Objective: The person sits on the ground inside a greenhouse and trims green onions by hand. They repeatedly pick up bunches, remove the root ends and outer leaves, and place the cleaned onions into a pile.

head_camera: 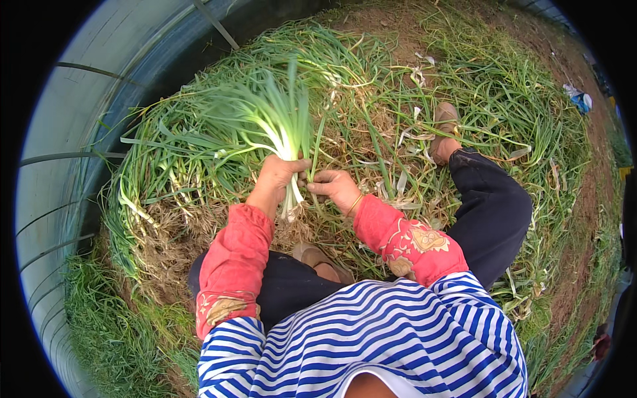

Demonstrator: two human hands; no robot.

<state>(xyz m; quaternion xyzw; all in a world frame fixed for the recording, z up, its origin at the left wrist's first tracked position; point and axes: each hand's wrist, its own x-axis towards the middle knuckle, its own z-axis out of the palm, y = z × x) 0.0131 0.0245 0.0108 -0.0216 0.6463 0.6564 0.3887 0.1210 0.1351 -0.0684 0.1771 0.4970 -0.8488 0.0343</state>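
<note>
My left hand (282, 175) is closed round the white stems of a bunch of green onions (283, 134). The green leaves fan out above the fist, slightly blurred, and the roots hang below it. Just to the right, my right hand (334, 188) pinches a thin green leaf (316, 149) between thumb and fingers, close beside the bunch. A large heap of green onions with roots (169, 229) lies at the left, its leaves spreading up and to the right.
Loose leaves and peeled pale skins (403, 179) cover the ground around my shoes (444, 132). A plastic sheet wall with curved ribs (64, 129) rises at the left. At the far right, a blue and white wrapper (580, 100) lies near bare soil (592, 199).
</note>
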